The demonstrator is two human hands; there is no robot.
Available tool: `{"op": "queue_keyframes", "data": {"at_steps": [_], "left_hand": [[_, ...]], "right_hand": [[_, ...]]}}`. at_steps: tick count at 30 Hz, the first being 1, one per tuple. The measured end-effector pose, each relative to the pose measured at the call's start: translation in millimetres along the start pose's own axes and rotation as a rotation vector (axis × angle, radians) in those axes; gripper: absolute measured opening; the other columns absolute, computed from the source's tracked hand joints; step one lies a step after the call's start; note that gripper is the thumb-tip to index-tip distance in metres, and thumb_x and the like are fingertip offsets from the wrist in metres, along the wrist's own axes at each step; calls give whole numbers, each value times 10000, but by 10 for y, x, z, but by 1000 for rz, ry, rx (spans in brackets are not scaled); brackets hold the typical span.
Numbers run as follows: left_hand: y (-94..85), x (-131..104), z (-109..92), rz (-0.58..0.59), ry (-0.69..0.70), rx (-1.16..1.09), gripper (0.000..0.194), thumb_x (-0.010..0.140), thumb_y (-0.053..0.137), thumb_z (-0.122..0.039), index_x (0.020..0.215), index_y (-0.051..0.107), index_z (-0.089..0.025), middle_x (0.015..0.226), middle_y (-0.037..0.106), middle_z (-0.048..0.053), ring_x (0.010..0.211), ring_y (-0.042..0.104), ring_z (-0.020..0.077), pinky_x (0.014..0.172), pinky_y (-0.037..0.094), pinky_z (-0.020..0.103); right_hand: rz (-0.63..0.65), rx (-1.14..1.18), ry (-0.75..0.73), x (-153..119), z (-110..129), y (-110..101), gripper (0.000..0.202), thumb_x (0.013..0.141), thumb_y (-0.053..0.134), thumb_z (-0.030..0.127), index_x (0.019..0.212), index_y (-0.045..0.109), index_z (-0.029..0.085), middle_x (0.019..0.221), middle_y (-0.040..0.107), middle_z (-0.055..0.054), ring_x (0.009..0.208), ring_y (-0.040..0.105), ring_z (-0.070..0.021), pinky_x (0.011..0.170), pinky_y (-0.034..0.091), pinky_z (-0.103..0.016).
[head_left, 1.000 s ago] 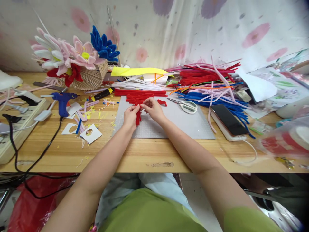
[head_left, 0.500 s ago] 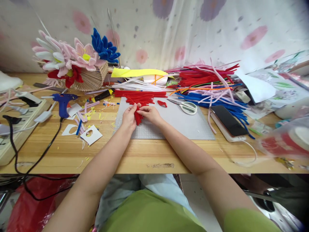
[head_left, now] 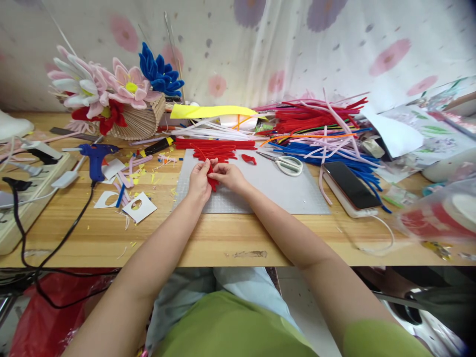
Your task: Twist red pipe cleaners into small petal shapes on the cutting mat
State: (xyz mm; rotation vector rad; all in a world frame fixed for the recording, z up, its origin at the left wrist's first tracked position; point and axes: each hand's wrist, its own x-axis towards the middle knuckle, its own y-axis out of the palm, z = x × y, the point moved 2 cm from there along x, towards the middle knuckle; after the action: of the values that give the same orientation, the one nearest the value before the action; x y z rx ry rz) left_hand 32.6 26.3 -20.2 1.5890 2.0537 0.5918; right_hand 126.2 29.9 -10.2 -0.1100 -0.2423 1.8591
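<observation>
Over the left part of a grey cutting mat [head_left: 275,191], both hands meet on red pipe cleaners [head_left: 212,184]. My left hand [head_left: 200,182] is closed around them, thumb on top. My right hand [head_left: 226,176] pinches at the same red piece from the other side; its exact shape is partly covered by fingers. Just beyond the hands lie shorter cut red pipe cleaners [head_left: 219,151], with a longer red bundle [head_left: 215,144] behind. A small folded red petal [head_left: 249,158] rests on the mat, beside scissors [head_left: 287,164] with pale handles.
At left are a blue glue gun [head_left: 95,158], a power strip [head_left: 37,198], and white card scraps [head_left: 140,207]. Fuzzy flowers [head_left: 130,87] stand behind. Right of the mat lie blue pipe cleaners [head_left: 320,153], a phone [head_left: 351,184] on a white block, and a bagged cup [head_left: 442,215].
Both hands stay in nearly the same place. My right hand's fingers have shifted slightly left over the red piece, and less of it shows below them.
</observation>
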Motion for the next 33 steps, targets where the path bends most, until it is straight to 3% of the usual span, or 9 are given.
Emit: {"op": "queue_keyframes", "data": {"at_steps": [8, 13, 15, 17, 19, 21, 25, 29, 33], "left_hand": [[-25, 41, 28, -22, -5, 7, 267, 727, 672, -239, 632, 431, -175, 744, 669, -4, 845, 646, 106, 815, 470, 250], [-38, 73, 64, -11, -8, 148, 197, 757, 641, -341, 776, 533, -176, 866, 668, 44, 880, 628, 128, 836, 471, 274], [-92, 88, -40, -77, 135, 341, 243, 794, 586, -395, 930, 571, -195, 1005, 651, 69, 981, 598, 146, 880, 451, 289], [-158, 84, -233, -156, 443, 597, 282, 819, 555, -381, 1058, 571, -232, 1189, 588, 68, 1122, 524, 158, 954, 403, 303], [-192, 75, -410, -61, 689, 866, 279, 830, 537, -369, 1070, 601, -241, 1275, 541, 66, 1232, 435, 191, 1031, 332, 357], [-211, 87, -510, 141, 777, 1053, 213, 826, 536, -355, 963, 664, -253, 1201, 598, 55, 1238, 426, 213, 1060, 286, 396], [-236, 146, -504, 391, 740, 1203, 183, 816, 532, -323, 833, 705, -265, 989, 683, 51, 1048, 552, 208, 1037, 296, 400], [-237, 156, -397, 414, 651, 1193, 196, 808, 519, -277, 836, 709, -238, 912, 697, 64, 924, 597, 200, 905, 399, 343], [-215, 105, -271, 410, 519, 1150, 184, 779, 541, -253, 844, 710, -221, 903, 700, 63, 838, 615, 186, 791, 445, 300]], "right_hand": [[-31, -195, -115, 4, -67, 26, 299, 699, 599, 406, 551, 543, 153, 586, 510, 22, 601, 458, -91, 602, 344, -223], [-18, -40, 29, 24, -135, 18, 329, 658, 631, 414, 508, 483, 161, 506, 463, 35, 501, 421, -76, 521, 337, -222], [38, 40, 82, 10, -129, -16, 329, 620, 663, 416, 506, 493, 158, 468, 448, 44, 468, 402, -68, 494, 325, -219], [91, 104, 119, -17, -98, -61, 307, 577, 698, 396, 518, 529, 146, 463, 462, 43, 459, 399, -62, 484, 321, -216], [139, 141, 164, -50, -59, -110, 273, 549, 719, 363, 549, 573, 132, 475, 488, 38, 461, 405, -60, 482, 324, -216], [181, 151, 186, -78, -28, -163, 252, 544, 726, 338, 564, 595, 124, 479, 494, 36, 465, 406, -58, 483, 324, -215], [327, 165, 173, -108, -44, -271, 253, 579, 727, 330, 553, 591, 118, 476, 479, 39, 466, 387, -49, 476, 304, -208], [382, 257, 175, -102, -137, -369, 252, 581, 741, 336, 653, 629, 121, 534, 513, 33, 491, 426, -60, 488, 322, -209], [284, 285, 123, -77, -154, -413, 257, 587, 732, 349, 659, 619, 129, 553, 520, 32, 497, 431, -66, 511, 345, -224]]}}
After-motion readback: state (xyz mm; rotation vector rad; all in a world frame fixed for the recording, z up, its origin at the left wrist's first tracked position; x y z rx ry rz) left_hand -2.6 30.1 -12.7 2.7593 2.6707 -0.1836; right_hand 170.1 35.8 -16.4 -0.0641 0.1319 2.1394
